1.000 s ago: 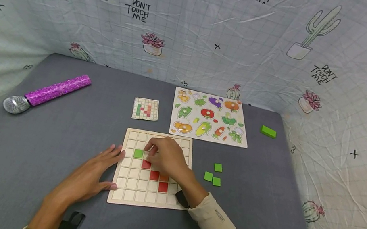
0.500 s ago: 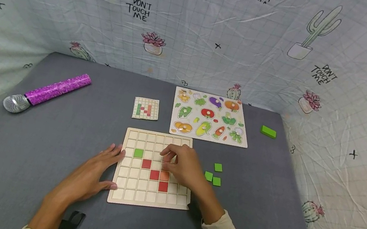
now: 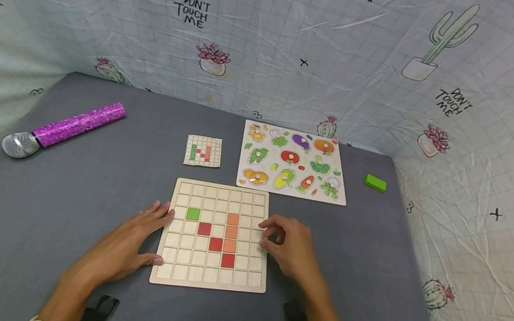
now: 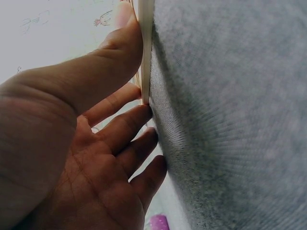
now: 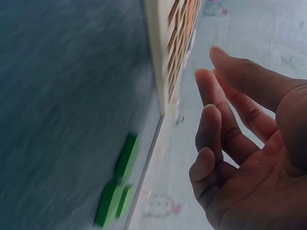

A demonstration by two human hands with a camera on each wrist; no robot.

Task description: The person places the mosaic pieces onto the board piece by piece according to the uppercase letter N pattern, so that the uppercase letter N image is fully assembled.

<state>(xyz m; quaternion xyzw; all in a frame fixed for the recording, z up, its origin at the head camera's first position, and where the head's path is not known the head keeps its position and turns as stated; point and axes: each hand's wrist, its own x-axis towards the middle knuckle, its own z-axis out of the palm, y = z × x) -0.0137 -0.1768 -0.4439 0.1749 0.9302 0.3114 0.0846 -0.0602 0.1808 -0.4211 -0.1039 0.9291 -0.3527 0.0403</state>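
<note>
A wooden grid board (image 3: pixel 181 270) lies on the grey table. Set in its cells are a green tile (image 3: pixel 193 213), a diagonal of three red tiles (image 3: pixel 216 244) and a column of three orange tiles (image 3: pixel 231 232). My left hand (image 3: pixel 126 243) rests along the board's left edge, thumb and fingertips touching the rim. Over the board's right edge hovers my right hand (image 3: pixel 290 247), fingers gently bent; the right wrist view shows nothing between thumb and fingertips. Loose green tiles (image 5: pixel 127 158) lie on the table below that hand, which hides them in the head view.
Behind the board lies a small pattern card (image 3: pixel 203 152) with a coloured grid design. To its right is a vegetable puzzle board (image 3: pixel 294 164). A green block (image 3: pixel 375 183) sits at the far right, a glittery purple microphone (image 3: pixel 71 128) at the far left. Printed cloth (image 3: pixel 277 43) walls the table.
My right hand has moved right, from the middle of the board to its right edge, uncovering the orange column and covering the loose green tiles. The left hand has stayed in place.
</note>
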